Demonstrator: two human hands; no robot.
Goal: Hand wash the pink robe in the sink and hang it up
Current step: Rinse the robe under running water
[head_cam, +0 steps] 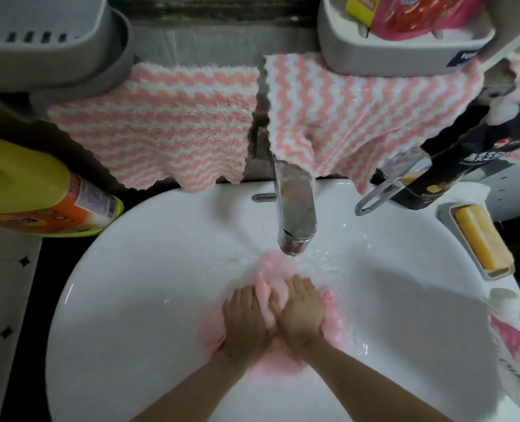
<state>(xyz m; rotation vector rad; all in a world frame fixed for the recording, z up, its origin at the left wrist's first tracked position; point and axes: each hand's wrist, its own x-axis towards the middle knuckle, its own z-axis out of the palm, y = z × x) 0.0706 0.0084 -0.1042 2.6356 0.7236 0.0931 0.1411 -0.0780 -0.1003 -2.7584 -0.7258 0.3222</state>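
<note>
The pink robe [270,269] lies bunched and wet at the bottom of the white sink [130,269], right under the chrome tap [295,214], which is running. My left hand [245,321] and my right hand [302,312] lie side by side on top of the cloth and press it down. The fingers of both point toward the tap. A fold of pink cloth bulges up between the two hands. Most of the robe is hidden beneath my hands.
Two pink-and-white striped towels [161,123] hang behind the sink. A yellow detergent bottle [33,193] lies at the left. A bar of soap in a dish [480,242] and a black pouch [453,166] are at the right. Grey baskets [398,53] hang above.
</note>
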